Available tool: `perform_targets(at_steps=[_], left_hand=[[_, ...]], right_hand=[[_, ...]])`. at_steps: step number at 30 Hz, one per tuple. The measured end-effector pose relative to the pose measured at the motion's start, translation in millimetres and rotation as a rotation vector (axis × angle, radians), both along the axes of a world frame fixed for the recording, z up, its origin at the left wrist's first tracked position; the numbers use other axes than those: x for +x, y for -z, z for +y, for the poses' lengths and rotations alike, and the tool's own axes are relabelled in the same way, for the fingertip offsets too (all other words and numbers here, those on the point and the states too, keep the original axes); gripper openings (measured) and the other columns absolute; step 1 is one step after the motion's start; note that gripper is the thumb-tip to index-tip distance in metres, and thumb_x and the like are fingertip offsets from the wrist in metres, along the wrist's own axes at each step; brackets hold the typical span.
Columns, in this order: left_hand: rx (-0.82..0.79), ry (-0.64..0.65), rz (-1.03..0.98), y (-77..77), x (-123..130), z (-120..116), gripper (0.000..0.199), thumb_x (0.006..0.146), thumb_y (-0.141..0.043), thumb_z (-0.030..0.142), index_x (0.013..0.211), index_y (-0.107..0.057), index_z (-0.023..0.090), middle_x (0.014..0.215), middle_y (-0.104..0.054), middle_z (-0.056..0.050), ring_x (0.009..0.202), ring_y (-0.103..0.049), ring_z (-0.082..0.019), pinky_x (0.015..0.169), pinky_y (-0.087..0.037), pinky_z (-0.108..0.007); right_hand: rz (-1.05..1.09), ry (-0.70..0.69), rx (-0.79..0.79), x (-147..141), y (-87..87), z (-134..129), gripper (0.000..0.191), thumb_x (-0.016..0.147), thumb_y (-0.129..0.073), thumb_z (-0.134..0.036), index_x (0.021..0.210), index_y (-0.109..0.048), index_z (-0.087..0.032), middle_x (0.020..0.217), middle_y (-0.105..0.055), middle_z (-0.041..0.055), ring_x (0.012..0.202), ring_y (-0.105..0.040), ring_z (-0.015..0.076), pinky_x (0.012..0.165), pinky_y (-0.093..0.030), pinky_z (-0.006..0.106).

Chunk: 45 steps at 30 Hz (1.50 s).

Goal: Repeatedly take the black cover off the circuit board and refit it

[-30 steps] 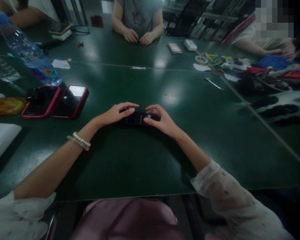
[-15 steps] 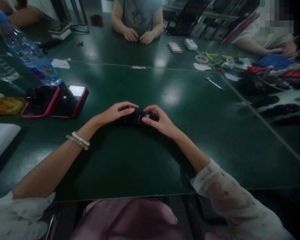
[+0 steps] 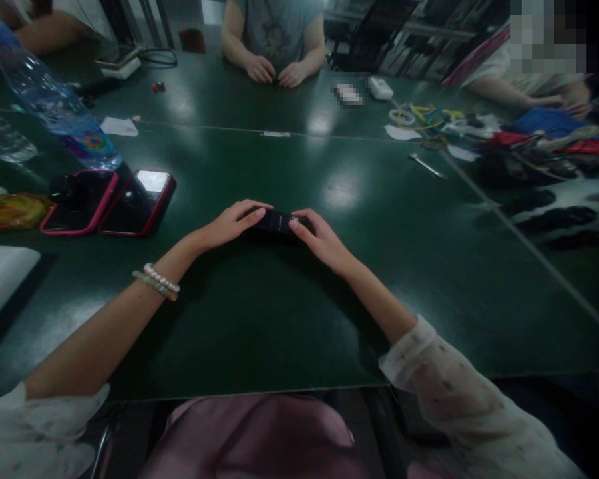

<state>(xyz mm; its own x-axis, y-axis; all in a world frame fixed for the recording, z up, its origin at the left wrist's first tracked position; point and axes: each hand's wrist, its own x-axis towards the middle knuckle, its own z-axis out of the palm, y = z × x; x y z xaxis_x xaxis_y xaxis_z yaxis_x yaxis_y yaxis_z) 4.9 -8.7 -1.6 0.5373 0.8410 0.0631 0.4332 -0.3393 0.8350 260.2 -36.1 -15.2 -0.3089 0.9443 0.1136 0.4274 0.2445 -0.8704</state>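
Between both hands, in the middle of the green table, is a small black device with a dark screen [image 3: 274,221] that shows faint light markings; I cannot make out its exact kind. My left hand [image 3: 234,221] grips its left end, thumb along the near side and fingers over the far edge. Around its right end closes my right hand [image 3: 319,238], with the thumb on the face. The device looks slightly raised and tilted, its shadow below it. A pearl bracelet and a green bead bracelet [image 3: 157,283] circle my left wrist.
To the left lie two red-cased phones [image 3: 137,203], a tall plastic bottle [image 3: 60,106] and a white object [image 3: 2,279]. A wrench [image 3: 428,166] rests right of centre, near tangled cables [image 3: 429,118]. Across the table, a person's hands [image 3: 274,71] hold something small and dark.
The device has risen slightly and its screen has tipped, with both hands now closed more firmly around its ends. The left hand has shifted a little upward.
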Motion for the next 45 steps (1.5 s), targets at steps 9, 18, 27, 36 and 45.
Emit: perform_targets(at_steps=[9, 18, 27, 36, 45], left_hand=[[0.017, 0.041, 0.037, 2.8, -2.7, 2.0, 0.073, 0.085, -0.063, 0.066, 0.143, -0.048, 0.024, 0.138, -0.056, -0.012, 0.125, -0.054, -0.033, 0.104, -0.044, -0.049], [0.053, 0.051, 0.082, 8.7, -6.0, 5.1, 0.081, 0.075, -0.078, 0.058, 0.144, -0.047, 0.028, 0.143, -0.053, -0.011, 0.130, -0.052, -0.034, 0.108, -0.040, -0.053], [0.081, 0.074, 0.095, 8.2, -6.0, 5.7, 0.068, 0.082, -0.074, 0.053, 0.140, -0.050, 0.028, 0.136, -0.057, -0.010, 0.124, -0.055, -0.031, 0.105, -0.042, -0.050], [0.057, 0.063, 0.107, 5.8, -6.0, 4.9, 0.067, 0.081, -0.074, 0.053, 0.140, -0.051, 0.028, 0.136, -0.057, -0.010, 0.124, -0.054, -0.031, 0.105, -0.042, -0.050], [0.073, 0.064, 0.093, 6.8, -7.2, 4.6, 0.066, 0.082, -0.073, 0.053, 0.139, -0.052, 0.029, 0.135, -0.057, -0.009, 0.123, -0.055, -0.031, 0.104, -0.043, -0.051]], right_hand=[[-0.030, -0.046, 0.169, -2.2, -0.2, -4.0, 0.054, 0.077, -0.078, -0.049, 0.122, -0.056, -0.028, 0.123, -0.061, 0.0084, 0.119, -0.055, 0.0304, 0.102, -0.046, 0.052], [0.156, 0.240, 0.269, 12.5, -0.5, 8.8, 0.054, 0.085, -0.063, -0.063, 0.126, -0.052, -0.029, 0.120, -0.062, 0.0061, 0.111, -0.062, 0.0264, 0.098, -0.050, 0.046], [-0.266, 0.421, 0.354, 35.8, 14.6, 24.9, 0.055, 0.083, -0.064, -0.057, 0.124, -0.053, -0.022, 0.117, -0.060, 0.0129, 0.114, -0.053, 0.0343, 0.097, -0.045, 0.055], [-0.380, 0.374, 0.357, 30.8, 18.0, 21.2, 0.068, 0.082, -0.064, -0.062, 0.135, -0.047, -0.024, 0.132, -0.057, 0.0147, 0.121, -0.046, 0.0392, 0.099, -0.042, 0.059], [0.034, 0.266, 0.341, 23.1, 3.7, 15.4, 0.058, 0.085, -0.065, -0.061, 0.130, -0.051, -0.029, 0.125, -0.060, 0.0085, 0.114, -0.057, 0.0298, 0.099, -0.047, 0.050]])
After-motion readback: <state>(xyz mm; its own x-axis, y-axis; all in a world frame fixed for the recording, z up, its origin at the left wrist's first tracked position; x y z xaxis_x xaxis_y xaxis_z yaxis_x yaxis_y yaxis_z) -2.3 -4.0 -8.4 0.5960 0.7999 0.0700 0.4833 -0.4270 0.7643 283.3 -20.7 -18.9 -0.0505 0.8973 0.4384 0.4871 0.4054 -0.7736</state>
